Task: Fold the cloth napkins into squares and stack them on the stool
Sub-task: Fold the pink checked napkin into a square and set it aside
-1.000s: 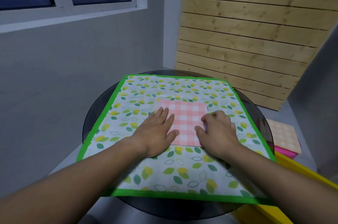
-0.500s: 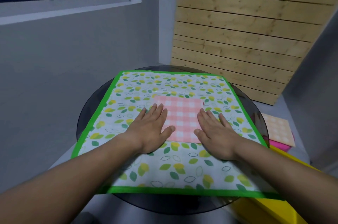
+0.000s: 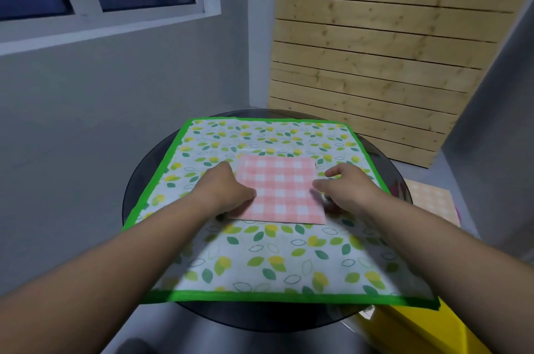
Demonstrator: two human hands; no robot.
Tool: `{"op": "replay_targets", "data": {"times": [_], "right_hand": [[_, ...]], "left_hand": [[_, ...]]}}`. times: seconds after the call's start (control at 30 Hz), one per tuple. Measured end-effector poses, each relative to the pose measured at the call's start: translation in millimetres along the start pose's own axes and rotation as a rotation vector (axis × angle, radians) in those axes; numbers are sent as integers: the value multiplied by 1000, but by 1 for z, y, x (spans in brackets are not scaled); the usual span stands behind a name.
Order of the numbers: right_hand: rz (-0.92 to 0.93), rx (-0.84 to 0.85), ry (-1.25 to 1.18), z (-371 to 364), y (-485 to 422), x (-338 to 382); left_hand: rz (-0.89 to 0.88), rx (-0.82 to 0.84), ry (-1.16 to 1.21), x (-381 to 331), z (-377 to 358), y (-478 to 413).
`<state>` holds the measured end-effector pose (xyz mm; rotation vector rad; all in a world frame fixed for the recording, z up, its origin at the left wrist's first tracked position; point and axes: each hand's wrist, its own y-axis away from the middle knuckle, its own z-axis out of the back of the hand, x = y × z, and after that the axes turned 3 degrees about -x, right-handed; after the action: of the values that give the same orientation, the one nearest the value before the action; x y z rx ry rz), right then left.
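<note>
Now, hands [image 3: 228, 191] [image 3: 346, 188] at napkin [image 3: 278, 188] edges

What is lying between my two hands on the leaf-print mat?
A folded pink-and-white checked cloth napkin lies between the left hand and the right hand, flat on the green-edged leaf-print mat, as the head view shows.

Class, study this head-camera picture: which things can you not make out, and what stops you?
- Whatever bears the orange checked napkin: head view, hidden beneath it and behind the glass table's rim.
- Fingertips of the left hand: head view, hidden by its knuckles; grip on the pink checked napkin unclear.
- Yellow object: head view, cut off by the bottom edge.
</note>
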<state>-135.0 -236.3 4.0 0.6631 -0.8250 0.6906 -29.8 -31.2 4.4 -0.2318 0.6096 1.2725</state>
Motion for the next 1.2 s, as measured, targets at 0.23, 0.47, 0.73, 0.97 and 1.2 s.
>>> {"op": "replay_targets", "data": {"times": [0.23, 0.47, 0.73, 0.97, 1.2], "right_hand": [[-51, 65, -205, -12, -2, 5], [185, -129, -30, 9, 10, 0], [169, -346, -253, 112, 12, -34], [115, -499, -317, 226, -16, -100], [20, -600, -417, 289, -102, -182]], "left_hand": [[55, 49, 136, -4, 8, 2], [-64, -21, 379, -17, -6, 6], [-257, 65, 590, -113, -55, 16], [-306, 190, 728, -252, -146, 10], [-225, 278, 706, -337, -257, -33]]}}
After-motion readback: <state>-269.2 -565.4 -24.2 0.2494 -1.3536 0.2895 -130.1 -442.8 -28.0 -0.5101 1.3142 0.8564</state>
